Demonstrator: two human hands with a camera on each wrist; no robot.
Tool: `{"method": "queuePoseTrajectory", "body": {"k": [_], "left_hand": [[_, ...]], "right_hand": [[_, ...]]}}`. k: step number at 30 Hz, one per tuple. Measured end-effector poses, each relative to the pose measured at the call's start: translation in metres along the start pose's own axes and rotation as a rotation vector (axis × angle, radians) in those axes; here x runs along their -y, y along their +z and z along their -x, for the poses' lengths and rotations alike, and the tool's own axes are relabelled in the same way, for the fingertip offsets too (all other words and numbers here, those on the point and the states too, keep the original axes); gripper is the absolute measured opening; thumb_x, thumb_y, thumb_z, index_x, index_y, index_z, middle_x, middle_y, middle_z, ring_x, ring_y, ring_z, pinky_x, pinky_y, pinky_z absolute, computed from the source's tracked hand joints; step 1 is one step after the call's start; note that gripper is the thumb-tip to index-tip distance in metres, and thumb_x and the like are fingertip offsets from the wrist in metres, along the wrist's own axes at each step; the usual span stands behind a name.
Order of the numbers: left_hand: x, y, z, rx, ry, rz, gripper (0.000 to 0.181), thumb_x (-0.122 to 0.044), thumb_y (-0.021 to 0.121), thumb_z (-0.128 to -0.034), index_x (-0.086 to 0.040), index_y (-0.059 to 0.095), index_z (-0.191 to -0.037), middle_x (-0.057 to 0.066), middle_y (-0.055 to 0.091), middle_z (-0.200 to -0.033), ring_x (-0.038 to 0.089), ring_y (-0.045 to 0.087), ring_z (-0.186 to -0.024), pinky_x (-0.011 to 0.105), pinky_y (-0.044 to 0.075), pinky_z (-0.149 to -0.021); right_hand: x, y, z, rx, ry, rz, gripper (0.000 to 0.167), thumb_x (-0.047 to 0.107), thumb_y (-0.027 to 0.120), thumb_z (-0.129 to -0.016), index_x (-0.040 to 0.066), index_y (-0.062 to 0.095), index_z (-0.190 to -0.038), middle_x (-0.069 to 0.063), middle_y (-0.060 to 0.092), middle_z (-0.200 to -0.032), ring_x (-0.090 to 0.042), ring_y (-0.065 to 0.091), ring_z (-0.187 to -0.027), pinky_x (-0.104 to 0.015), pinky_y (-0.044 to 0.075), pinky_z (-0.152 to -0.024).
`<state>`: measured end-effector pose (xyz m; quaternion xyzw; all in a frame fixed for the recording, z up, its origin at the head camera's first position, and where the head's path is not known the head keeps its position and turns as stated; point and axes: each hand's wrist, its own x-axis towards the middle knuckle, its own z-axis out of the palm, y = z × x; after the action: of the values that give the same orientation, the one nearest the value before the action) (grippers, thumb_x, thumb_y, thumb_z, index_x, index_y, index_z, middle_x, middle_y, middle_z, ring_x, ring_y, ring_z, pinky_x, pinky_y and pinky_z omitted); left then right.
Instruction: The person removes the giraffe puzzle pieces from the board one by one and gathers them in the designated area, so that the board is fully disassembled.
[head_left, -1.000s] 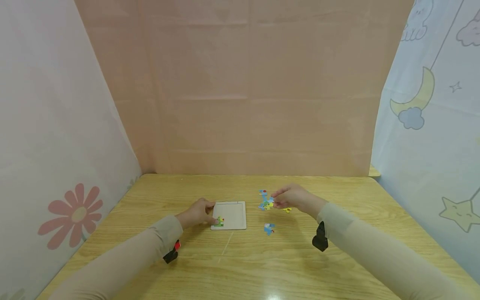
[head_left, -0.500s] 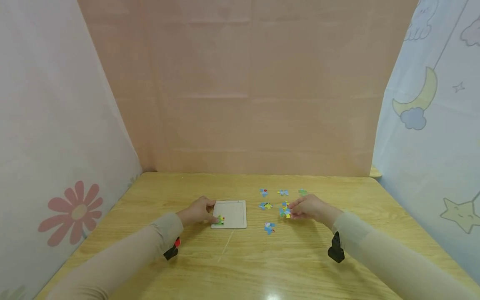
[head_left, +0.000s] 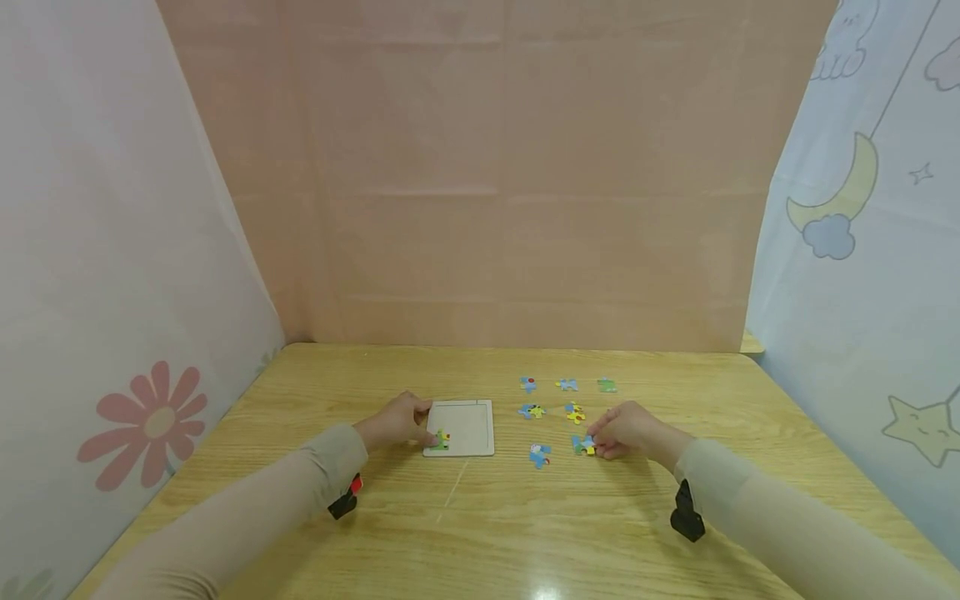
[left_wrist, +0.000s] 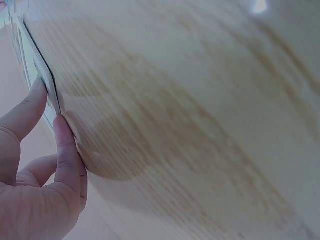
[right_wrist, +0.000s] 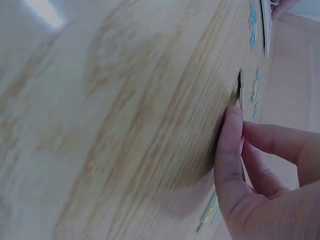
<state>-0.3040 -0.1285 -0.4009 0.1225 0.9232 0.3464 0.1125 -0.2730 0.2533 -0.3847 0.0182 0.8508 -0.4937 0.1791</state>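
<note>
A square white puzzle tray (head_left: 480, 429) lies flat on the table. My left hand (head_left: 396, 419) grips its left edge, and the thumb rests on a green jigsaw piece (head_left: 442, 442) in the near left corner. In the left wrist view, the thumb is on top of the tray (left_wrist: 44, 70) and a finger is at its side. To the right, my right hand (head_left: 633, 433) pinches a blue, green and yellow jigsaw piece (head_left: 581, 444) between thumb and fingers, low over the table. The right wrist view shows this piece (right_wrist: 241, 82) edge-on, slightly tilted.
Several loose jigsaw pieces lie right of the tray: a blue one with a red dot (head_left: 528, 384), a blue one (head_left: 567, 384), a green one (head_left: 607, 385), a blue-yellow one (head_left: 532, 411), a yellow one (head_left: 575, 412) and a blue-white one (head_left: 539, 455).
My right hand has moved right and toward me, carrying the blue, green and yellow piece away from the other pieces and down near the table. My left hand stays on the tray.
</note>
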Motion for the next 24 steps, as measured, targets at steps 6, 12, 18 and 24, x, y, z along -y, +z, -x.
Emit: {"method": "queuePoseTrajectory", "body": {"k": [6,12,18,24], "left_hand": [[0.002,0.000,-0.001,0.001,0.008,0.026,0.072,-0.011,0.084,-0.0738,0.007,0.052,-0.135,0.008,0.041,-0.087,0.020,0.037,-0.081,0.028,0.032,-0.065],[0.005,0.000,-0.003,0.016,0.010,0.046,0.066,-0.012,0.084,-0.0744,0.006,0.055,-0.131,0.007,0.040,-0.087,0.020,0.037,-0.080,0.029,0.031,-0.064],[0.008,-0.002,-0.002,0.057,0.029,0.063,0.060,-0.012,0.085,-0.0734,0.006,0.057,-0.123,0.008,0.037,-0.088,0.021,0.036,-0.083,0.029,0.030,-0.064],[0.009,-0.003,-0.002,0.097,-0.013,0.011,0.087,-0.018,0.088,-0.0697,0.004,0.044,-0.141,0.007,0.036,-0.101,0.022,0.035,-0.095,0.032,0.033,-0.077]], "right_hand": [[-0.002,0.000,0.002,-0.026,0.011,0.041,0.010,-0.003,0.066,-0.087,-0.007,0.070,-0.095,-0.007,0.070,-0.077,-0.011,0.063,-0.057,-0.024,0.056,-0.055],[0.001,-0.003,0.004,-0.034,-0.001,0.032,0.014,-0.002,0.064,-0.088,-0.010,0.068,-0.099,-0.006,0.069,-0.076,-0.011,0.063,-0.058,-0.024,0.056,-0.057],[0.009,-0.005,0.005,-0.033,-0.028,0.042,0.023,0.005,0.062,-0.091,-0.013,0.066,-0.105,-0.005,0.068,-0.075,-0.012,0.063,-0.062,-0.025,0.057,-0.060],[0.016,-0.003,0.002,-0.021,-0.048,0.024,0.030,0.011,0.061,-0.093,-0.014,0.064,-0.110,-0.010,0.069,-0.085,-0.013,0.065,-0.068,-0.027,0.059,-0.065]]}}
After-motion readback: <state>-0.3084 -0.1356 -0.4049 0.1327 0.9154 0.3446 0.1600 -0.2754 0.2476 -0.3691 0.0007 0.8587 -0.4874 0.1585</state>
